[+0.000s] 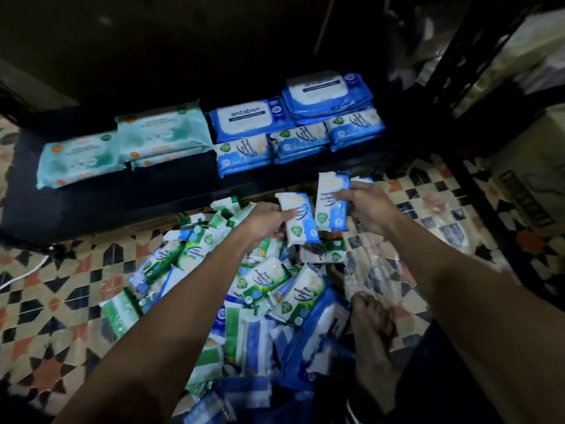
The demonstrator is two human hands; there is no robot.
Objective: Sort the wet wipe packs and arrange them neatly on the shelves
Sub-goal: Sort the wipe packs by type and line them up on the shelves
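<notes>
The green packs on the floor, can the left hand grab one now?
Probably not yet: the left hand already holds a small blue pack. The green packs lie uncovered just below it, so nothing else blocks them.

A white cable (23, 275) lies curved on the patterned tiled floor (65, 296) of cream, black and terracotta star shapes, far left of the fingers. A crumpled clear plastic wrapper (377, 275) lies on the tiles below the right fingers, and just under it a bare foot (374, 330) rests.
</notes>
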